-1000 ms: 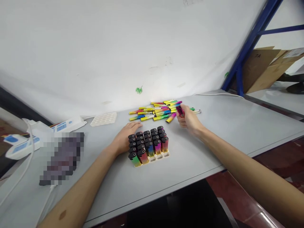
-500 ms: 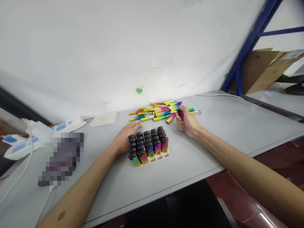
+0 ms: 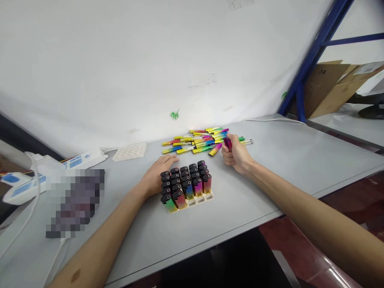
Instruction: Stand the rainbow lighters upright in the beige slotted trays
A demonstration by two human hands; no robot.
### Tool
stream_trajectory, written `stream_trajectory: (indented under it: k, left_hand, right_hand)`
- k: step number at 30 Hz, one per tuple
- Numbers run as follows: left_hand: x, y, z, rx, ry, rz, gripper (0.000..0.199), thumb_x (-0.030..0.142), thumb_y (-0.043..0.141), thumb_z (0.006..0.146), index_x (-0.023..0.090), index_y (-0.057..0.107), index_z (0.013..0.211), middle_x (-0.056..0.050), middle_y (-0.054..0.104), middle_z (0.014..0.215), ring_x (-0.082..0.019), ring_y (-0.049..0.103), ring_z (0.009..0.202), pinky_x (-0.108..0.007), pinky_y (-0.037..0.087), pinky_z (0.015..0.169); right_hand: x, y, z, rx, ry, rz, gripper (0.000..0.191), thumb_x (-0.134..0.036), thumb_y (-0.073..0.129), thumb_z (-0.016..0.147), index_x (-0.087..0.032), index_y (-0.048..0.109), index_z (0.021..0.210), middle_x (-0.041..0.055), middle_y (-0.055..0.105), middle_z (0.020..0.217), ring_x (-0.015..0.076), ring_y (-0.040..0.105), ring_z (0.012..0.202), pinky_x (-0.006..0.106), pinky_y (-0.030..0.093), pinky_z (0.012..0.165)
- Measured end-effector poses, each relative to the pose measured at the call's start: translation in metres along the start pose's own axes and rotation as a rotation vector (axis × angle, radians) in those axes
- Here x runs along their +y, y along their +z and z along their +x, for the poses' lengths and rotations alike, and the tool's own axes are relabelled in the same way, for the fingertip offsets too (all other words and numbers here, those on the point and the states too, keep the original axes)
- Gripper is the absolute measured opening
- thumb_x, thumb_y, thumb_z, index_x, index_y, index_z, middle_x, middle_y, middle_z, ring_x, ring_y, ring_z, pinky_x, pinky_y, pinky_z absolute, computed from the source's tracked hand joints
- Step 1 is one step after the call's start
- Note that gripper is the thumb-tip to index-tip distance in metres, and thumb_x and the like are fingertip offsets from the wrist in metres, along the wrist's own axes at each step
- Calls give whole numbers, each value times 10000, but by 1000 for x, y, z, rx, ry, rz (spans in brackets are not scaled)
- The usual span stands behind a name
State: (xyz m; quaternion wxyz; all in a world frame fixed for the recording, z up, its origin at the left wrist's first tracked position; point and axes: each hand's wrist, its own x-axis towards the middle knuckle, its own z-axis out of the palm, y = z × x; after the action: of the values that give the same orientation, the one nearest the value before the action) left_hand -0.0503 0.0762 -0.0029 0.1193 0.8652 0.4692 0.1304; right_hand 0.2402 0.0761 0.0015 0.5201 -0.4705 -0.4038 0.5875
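Observation:
Black-topped lighters with shiny coloured bodies stand upright in rows in a white holder (image 3: 201, 200) on the grey table. Three slots along its front edge hold nothing. My left hand (image 3: 160, 172) rests on the table against the left rear of the rows, fingers stretched out, the palm partly hidden by the lighters. Behind the holder lies a loose pile of shiny lighter cases (image 3: 195, 141) in yellow, blue, red and green. At the pile's right end my right hand (image 3: 235, 154) is closed round a purple-red lighter (image 3: 229, 144), with the thumb at its top.
A white textured tray (image 3: 129, 152) lies at the back left. Beside it are white power strips (image 3: 79, 161) with cables and a blurred dark object (image 3: 79, 204). A blue rack frame (image 3: 312, 60) and cardboard boxes (image 3: 330, 88) stand at the right.
The view has shifted very slightly, moving the holder and table items a little left in the picture. Both hands keep the same pose and place.

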Motion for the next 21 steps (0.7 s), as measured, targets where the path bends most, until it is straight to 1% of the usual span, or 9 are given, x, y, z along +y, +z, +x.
stream_trajectory:
  k: [2,5,8,11,13,16,18,19,21]
  left_hand:
    - [0,0,0,-3,-5,7,512,335,503,867,151,561,1342,-148,507,1492,-310,413,1416,-501,347,1176]
    - [0,0,0,6,-3,-4,502,335,520,858,183,569,1334,-124,517,1489,-306,422,1410,-498,354,1172]
    - [0,0,0,19,0,-20,492,335,532,848,195,584,1317,-115,527,1484,-311,434,1402,-503,354,1171]
    - [0,1,1,15,-1,-9,493,328,518,852,179,584,1317,-128,532,1477,-316,434,1401,-511,354,1169]
    - [-1,1,1,6,5,6,508,333,512,855,159,575,1329,-146,520,1483,-319,426,1405,-512,353,1169]
    - [-3,3,0,7,17,14,522,345,525,853,162,564,1341,-145,506,1496,-319,419,1409,-510,349,1171]
    - [-4,3,0,9,17,20,519,344,525,859,178,556,1350,-130,501,1503,-308,414,1416,-499,351,1172]
    - [-4,4,0,6,15,24,519,341,522,862,178,551,1354,-126,499,1505,-303,410,1419,-491,352,1173]
    - [-5,4,1,0,12,29,525,341,523,863,171,546,1360,-126,496,1507,-299,405,1423,-480,351,1174]
  right_hand:
    - [0,0,1,-4,-6,-4,441,-532,391,908,-239,293,593,-96,148,471,79,47,425,229,74,374]
    - [0,0,1,2,-7,-7,422,-518,378,908,-240,292,602,-96,152,470,79,54,416,224,78,370]
    - [-1,0,0,21,9,-15,441,-546,375,918,-240,298,609,-100,141,471,77,59,412,222,85,367]
    - [0,1,0,26,2,-39,497,-627,380,922,-232,347,622,-102,146,483,74,75,411,223,92,370]
    - [1,1,0,20,-59,-59,512,-662,392,923,-220,435,668,-94,188,496,77,119,411,225,123,376]
    - [1,2,-2,17,-192,-104,460,-644,480,912,-209,549,781,-59,358,557,89,296,452,226,264,424]
    - [-2,1,-4,-3,-272,-171,416,-609,579,879,-203,569,788,-31,484,642,95,407,533,230,348,501]
    - [-5,0,-6,-26,-307,-215,401,-586,622,863,-198,570,771,-24,519,673,96,431,565,232,365,534]
    - [-11,-4,-10,-97,-362,-286,381,-533,678,845,-188,568,726,-21,539,683,93,437,589,235,370,564]
